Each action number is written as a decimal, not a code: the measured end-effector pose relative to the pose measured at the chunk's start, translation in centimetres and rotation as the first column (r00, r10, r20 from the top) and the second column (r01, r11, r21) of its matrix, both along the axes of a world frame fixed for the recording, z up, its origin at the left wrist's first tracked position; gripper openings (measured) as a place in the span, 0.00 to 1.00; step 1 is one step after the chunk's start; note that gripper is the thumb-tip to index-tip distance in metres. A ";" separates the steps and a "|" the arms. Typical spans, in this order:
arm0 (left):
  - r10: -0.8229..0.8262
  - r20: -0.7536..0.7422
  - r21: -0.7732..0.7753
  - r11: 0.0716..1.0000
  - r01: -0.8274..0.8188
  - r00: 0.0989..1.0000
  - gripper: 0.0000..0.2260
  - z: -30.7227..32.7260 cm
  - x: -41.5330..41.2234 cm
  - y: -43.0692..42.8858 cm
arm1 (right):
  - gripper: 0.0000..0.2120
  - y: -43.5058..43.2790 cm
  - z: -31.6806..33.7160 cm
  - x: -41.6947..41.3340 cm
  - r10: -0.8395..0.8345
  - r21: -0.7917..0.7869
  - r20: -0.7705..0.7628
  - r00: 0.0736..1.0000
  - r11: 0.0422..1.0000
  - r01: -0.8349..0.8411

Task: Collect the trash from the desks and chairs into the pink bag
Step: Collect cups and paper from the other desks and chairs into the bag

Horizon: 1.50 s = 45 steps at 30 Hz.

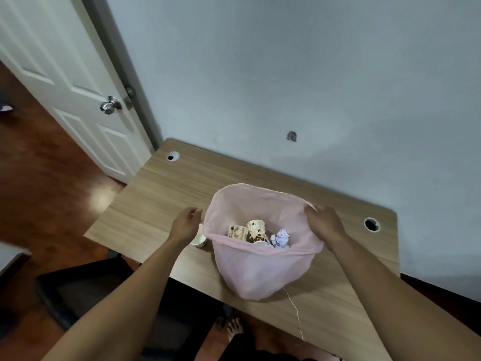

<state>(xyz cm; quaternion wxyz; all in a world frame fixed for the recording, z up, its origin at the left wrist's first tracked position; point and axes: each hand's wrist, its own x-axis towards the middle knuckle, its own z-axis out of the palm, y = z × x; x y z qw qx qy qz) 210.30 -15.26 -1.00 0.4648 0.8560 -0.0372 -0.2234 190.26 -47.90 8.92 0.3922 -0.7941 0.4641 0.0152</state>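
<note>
The pink bag (260, 269) stands open on the wooden desk (156, 199). Inside it lie two patterned paper cups (256, 229) and a crumpled white paper (280, 237). My right hand (325, 224) pinches the bag's right rim and holds it up. My left hand (186, 225) hovers just left of the bag's rim, fingers loosely curled and holding nothing. Below that hand a small white cup (200, 239) sits on the desk, partly hidden by my wrist.
A thin string (295, 312) trails from the bag toward the desk's near edge. Two cable holes (173, 156) (371, 224) mark the desk's back corners. A black chair (78, 293) stands at lower left. A white door (65, 82) is open at left.
</note>
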 end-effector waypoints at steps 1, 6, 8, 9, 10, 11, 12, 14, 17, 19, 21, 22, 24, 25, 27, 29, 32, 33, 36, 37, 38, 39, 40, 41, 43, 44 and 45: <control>-0.033 -0.001 0.130 0.991 0.033 0.999 0.23 -1.3 0.5 0.3 | 0.16 -0.1 -0.1 -0.1 -0.014 0.009 0.010 1.000 1.000 0.014; -0.269 -0.082 0.548 0.793 0.268 0.960 0.43 -5.8 -0.1 1.3 | 0.16 -0.1 -0.8 -0.6 -0.051 0.040 0.020 0.998 0.998 0.050; -0.303 -0.060 0.547 0.787 0.285 0.951 0.44 -7.5 -0.3 2.0 | 0.15 -0.1 -1.2 -0.8 -0.056 0.058 0.018 0.998 0.997 0.055; -0.321 -0.035 0.533 0.795 0.289 0.947 0.43 -8.1 -0.3 2.2 | 0.16 -0.1 -1.3 -1.0 -0.053 0.059 0.015 0.998 0.997 0.052; -0.326 -0.015 0.512 0.810 0.287 0.945 0.41 -8.3 -0.2 2.4 | 0.16 0.0 -1.3 -1.1 -0.054 0.057 0.014 0.998 0.997 0.053; -0.322 -0.002 0.487 0.827 0.282 0.947 0.40 -8.6 -0.1 2.6 | 0.17 0.0 -1.3 -1.2 -0.055 0.057 0.016 0.998 0.997 0.054; -0.318 0.009 0.471 0.838 0.277 0.948 0.39 -8.4 0.0 2.7 | 0.16 0.1 -1.3 -1.3 -0.057 0.059 0.020 0.998 0.997 0.056; -0.294 0.013 0.445 0.857 0.258 0.956 0.37 -7.6 0.3 2.7 | 0.16 0.2 -1.3 -1.3 -0.055 0.055 0.026 0.998 0.997 0.053; -0.050 0.048 0.271 0.962 0.036 0.998 0.34 -5.3 1.6 2.3 | 0.16 0.4 -1.4 -1.4 -0.057 0.065 0.030 0.998 0.996 0.055; 0.140 0.042 0.039 0.989 -0.141 0.989 0.33 -2.6 2.9 1.5 | 0.16 0.6 -1.5 -1.4 -0.069 0.076 0.036 0.997 0.995 0.066; 0.211 -0.022 -0.183 0.960 -0.211 0.977 0.27 0.9 3.8 0.1 | 0.16 0.8 -1.6 -1.3 -0.075 0.094 0.050 0.996 0.993 0.070; 0.196 -0.038 -0.267 0.943 -0.199 0.980 0.23 2.8 4.1 -0.8 | 0.16 0.9 -1.5 -1.3 -0.078 0.101 0.056 0.995 0.992 0.072; 0.084 -0.069 -0.413 0.905 -0.105 0.994 0.21 6.0 4.3 -2.6 | 0.16 1.1 -1.5 -1.3 -0.090 0.111 0.071 0.993 0.990 0.082; -0.004 -0.103 -0.477 0.878 -0.046 0.995 0.22 7.3 4.0 -3.6 | 0.16 1.2 -1.4 -1.2 -0.101 0.116 0.079 0.992 0.989 0.091; -0.217 -0.158 -0.531 0.841 0.102 0.963 0.26 8.9 2.9 -5.2 | 0.17 1.4 -1.1 -1.1 -0.119 0.128 0.087 0.989 0.986 0.107; -0.423 -0.174 -0.473 0.828 0.301 0.889 0.28 9.2 1.3 -6.9 | 0.17 1.6 -0.9 -1.0 -0.134 0.134 0.088 0.987 0.984 0.122; -0.659 -0.234 -0.280 0.750 0.599 0.715 0.23 8.3 -1.7 -9.7 | 0.16 1.6 -0.5 -1.1 -0.165 0.177 0.109 0.980 0.974 0.144; -0.693 -0.253 -0.173 0.719 0.674 0.675 0.22 7.4 -2.7 -10.5 | 0.16 1.6 -0.5 -1.2 -0.170 0.194 0.114 0.979 0.970 0.146; -0.702 -0.320 0.058 0.656 0.753 0.636 0.26 4.3 -5.3 -12.1 | 0.16 1.7 -0.5 -1.8 -0.172 0.204 0.124 0.977 0.968 0.145; -0.690 -0.344 0.071 0.657 0.750 0.637 0.28 3.3 -5.8 -12.4 | 0.16 1.6 -0.5 -1.9 -0.173 0.205 0.130 0.976 0.968 0.145; -0.684 -0.355 0.089 0.654 0.752 0.637 0.31 2.5 -6.2 -12.5 | 0.15 1.6 -0.6 -2.1 -0.177 0.203 0.133 0.975 0.968 0.148; -0.694 -0.347 0.126 0.632 0.765 0.630 0.34 1.7 -6.3 -12.5 | 0.15 1.6 -0.6 -2.3 -0.177 0.198 0.137 0.975 0.969 0.149; -0.715 -0.333 0.175 0.593 0.786 0.614 0.35 1.0 -6.3 -12.6 | 0.15 1.5 -0.6 -2.4 -0.176 0.193 0.138 0.975 0.970 0.148; -0.739 -0.321 0.213 0.554 0.805 0.593 0.34 0.9 -6.3 -12.7 | 0.15 1.5 -0.6 -2.6 -0.174 0.185 0.137 0.975 0.972 0.148; -0.791 -0.285 0.235 0.490 0.839 0.541 0.27 1.4 -6.1 -13.0 | 0.15 1.2 -0.6 -3.0 -0.176 0.173 0.128 0.976 0.973 0.153; -0.810 -0.263 0.219 0.479 0.850 0.524 0.25 2.1 -6.0 -13.2 | 0.15 1.1 -0.7 -3.2 -0.177 0.168 0.127 0.976 0.974 0.155; -0.812 -0.247 0.191 0.494 0.848 0.528 0.24 2.6 -5.6 -13.4 | 0.16 0.8 -0.8 -3.4 -0.175 0.156 0.125 0.977 0.976 0.155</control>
